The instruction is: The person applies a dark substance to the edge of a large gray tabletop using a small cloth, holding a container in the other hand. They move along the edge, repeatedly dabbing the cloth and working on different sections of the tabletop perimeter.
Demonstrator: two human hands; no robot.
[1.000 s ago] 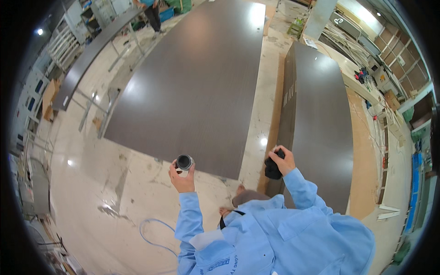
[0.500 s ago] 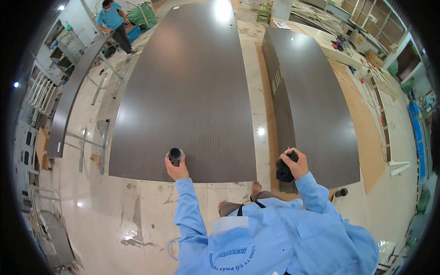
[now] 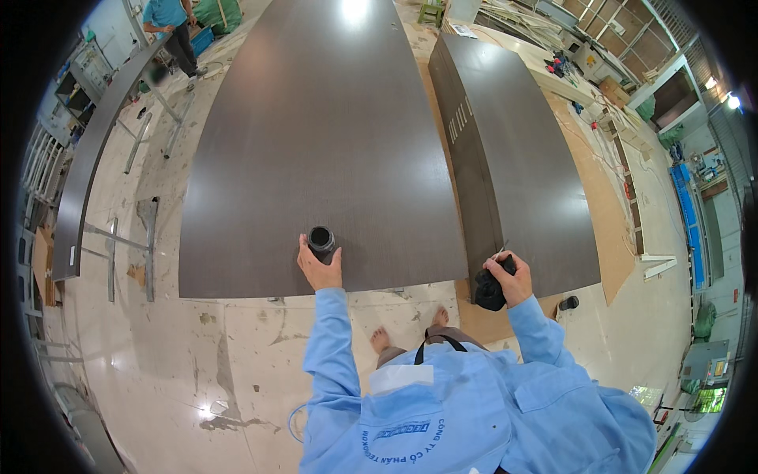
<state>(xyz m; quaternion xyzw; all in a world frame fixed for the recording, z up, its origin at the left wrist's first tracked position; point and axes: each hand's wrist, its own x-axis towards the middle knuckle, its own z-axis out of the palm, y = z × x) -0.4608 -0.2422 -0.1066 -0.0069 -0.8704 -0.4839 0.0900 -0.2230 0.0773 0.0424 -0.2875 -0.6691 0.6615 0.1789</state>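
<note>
Counting it up: two big dark panels (image 3: 316, 150) (image 3: 513, 158), one black can (image 3: 321, 238), one black rag (image 3: 488, 291), two hands (image 3: 320, 268) (image 3: 512, 278), one other person (image 3: 167, 24) in the far-left corner.

Large panel (image 3: 316, 134): dark wood-grain laminate, smooth, satin sheen | round can (image 3: 320, 238) under your left hand (image 3: 319, 267): black, glossy | rag (image 3: 488, 291) in your right hand (image 3: 509, 278): black cloth, matt | floor (image 3: 237, 355): polished, stained, glossy | your sleeves (image 3: 330, 347): light blue cloth.

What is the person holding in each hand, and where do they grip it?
Left hand grips a small black can by its side, on the dark panel. Right hand clutches a black cloth, bunched.
</note>
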